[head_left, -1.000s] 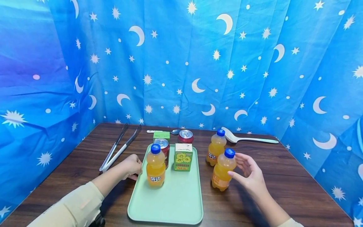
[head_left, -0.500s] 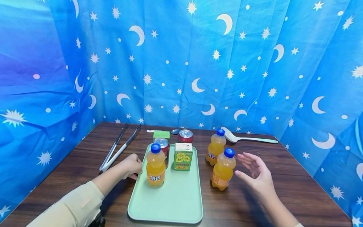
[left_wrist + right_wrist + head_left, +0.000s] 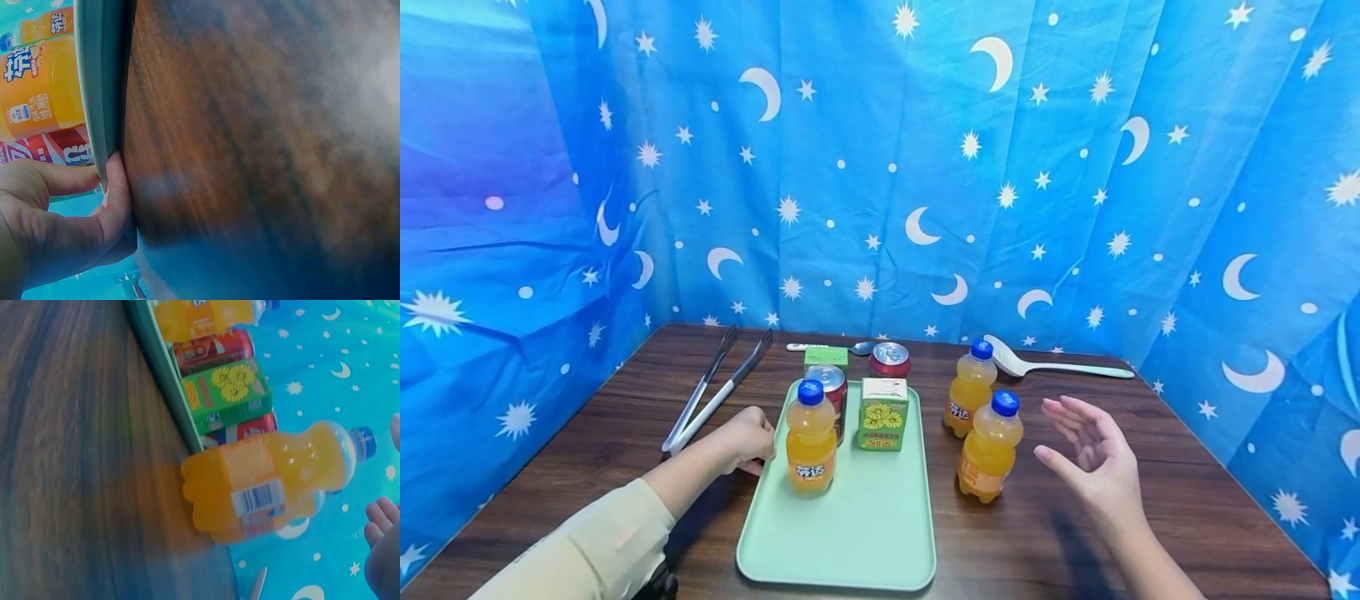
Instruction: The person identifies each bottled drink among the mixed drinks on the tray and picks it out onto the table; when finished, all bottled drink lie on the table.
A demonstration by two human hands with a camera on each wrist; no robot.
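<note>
One bottle [image 3: 811,454], can [image 3: 840,408] and box [image 3: 882,422] are loaded on the tray [image 3: 865,525], left edge pinched by left hand [image 3: 751,437]; two bottles [image 3: 988,458] seem left off its right edge, right hand [image 3: 1097,462] relaxed, empty.

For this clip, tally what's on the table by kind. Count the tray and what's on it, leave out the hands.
Bottles: 3
Cans: 2
Cartons: 2
Spoons: 2
Tongs: 1 pair
Tray: 1
Total: 11
</note>
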